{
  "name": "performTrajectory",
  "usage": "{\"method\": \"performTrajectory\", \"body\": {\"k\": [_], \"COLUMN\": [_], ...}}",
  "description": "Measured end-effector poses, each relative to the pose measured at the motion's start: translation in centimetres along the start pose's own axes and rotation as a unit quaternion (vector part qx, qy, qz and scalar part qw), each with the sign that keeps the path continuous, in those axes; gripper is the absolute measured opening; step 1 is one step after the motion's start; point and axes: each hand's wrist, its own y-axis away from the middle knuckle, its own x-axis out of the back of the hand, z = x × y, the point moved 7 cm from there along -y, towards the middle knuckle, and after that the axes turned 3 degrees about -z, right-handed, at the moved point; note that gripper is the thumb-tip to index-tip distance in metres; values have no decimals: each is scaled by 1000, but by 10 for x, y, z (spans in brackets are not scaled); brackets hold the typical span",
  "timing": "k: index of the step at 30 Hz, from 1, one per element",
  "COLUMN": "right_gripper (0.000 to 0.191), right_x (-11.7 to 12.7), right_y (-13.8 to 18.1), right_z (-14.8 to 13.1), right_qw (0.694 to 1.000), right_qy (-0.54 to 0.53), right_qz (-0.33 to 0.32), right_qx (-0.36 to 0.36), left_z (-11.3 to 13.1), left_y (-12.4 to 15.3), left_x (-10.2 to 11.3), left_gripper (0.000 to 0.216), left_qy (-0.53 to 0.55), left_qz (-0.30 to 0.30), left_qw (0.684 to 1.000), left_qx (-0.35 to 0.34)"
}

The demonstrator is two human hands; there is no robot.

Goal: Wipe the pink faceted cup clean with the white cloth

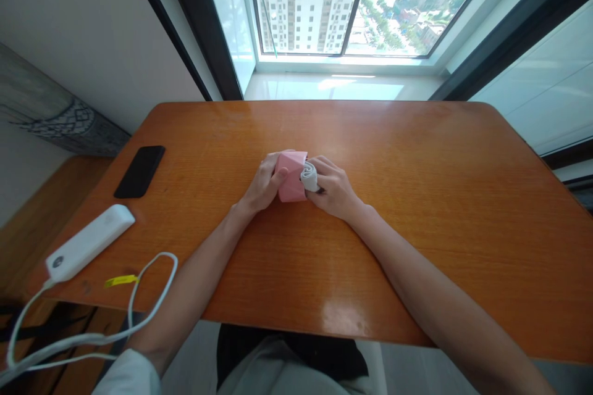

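Over the middle of the table, my left hand grips a small pink box from its left side, thumb across the near face. My right hand is closed around a white rolled-up bundle, its spiral end facing me. The bundle sits against the right side of the box. Whether part of it is inside the box cannot be made out. Some fingertips of both hands are hidden behind the box and the bundle.
A black phone lies on the wooden table at the left. Nearer me is a white power strip, its white cable looping past my left forearm, with a yellow tag. A window stands beyond the table.
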Motion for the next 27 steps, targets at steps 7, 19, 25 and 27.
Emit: {"method": "performTrajectory", "body": {"k": [7, 19, 25, 27], "right_gripper": [12, 16, 13, 9], "right_x": [1, -7, -7, -6], "right_y": [11, 4, 1, 0], "right_z": [-3, 25, 27, 27], "right_qw": [986, 967, 938, 939], "right_qy": [154, -200, -284, -279], "right_qz": [67, 54, 35, 39], "right_qx": [7, -147, -195, -197], "left_z": [-9, -10, 10, 13], "left_y": [0, 2, 9, 10], "left_x": [0, -4, -6, -5], "left_gripper": [101, 98, 99, 99], "left_qy": [47, 37, 15, 0], "left_qz": [-23, -17, -37, -37], "left_qw": [999, 995, 986, 986], "left_qx": [7, -93, -160, -163]}}
